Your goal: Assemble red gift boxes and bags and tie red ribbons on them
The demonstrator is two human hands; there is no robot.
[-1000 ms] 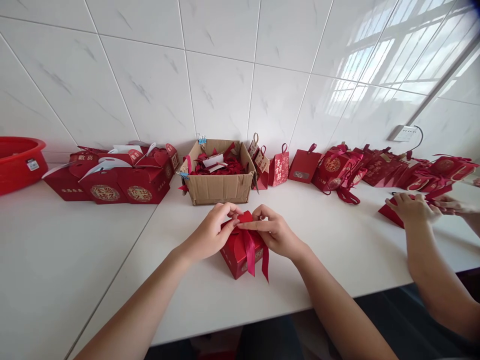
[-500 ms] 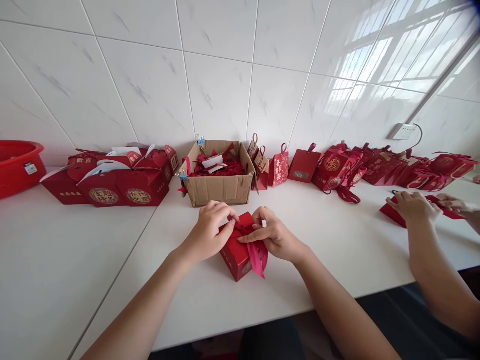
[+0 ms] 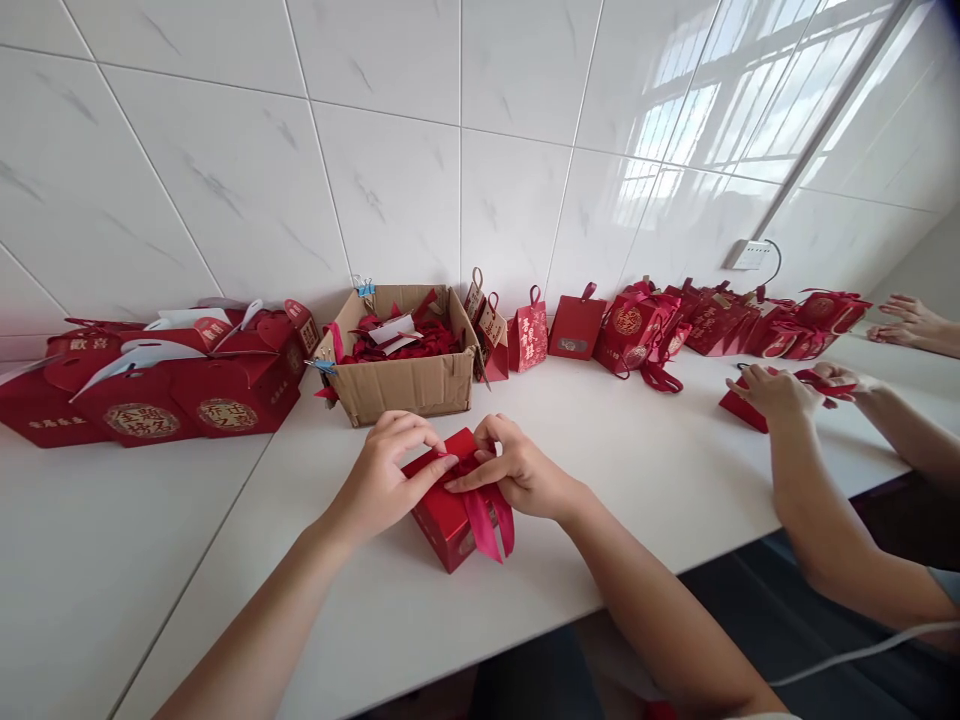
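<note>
A small red gift box rests on the white table between my hands, with a crimson ribbon across its top and the ribbon's tails hanging over the front right side. My left hand is at the upper left of the box, its thumb and index finger pinched on the ribbon at the knot. From the right, my right hand also holds the ribbon, its fingers bent and pressed against the box top. The fingers hide part of the knot.
Behind the box stands a cardboard box of red ribbon pieces. Large red boxes are at the left. Red bags and ribboned boxes line the wall. At the right, another person's hands handle a red box; further hands lie beyond.
The view has turned to the right, so everything appears shifted left and a further person's hands have come into view. My hands remain on the ribbon with nearly the same grip.
</note>
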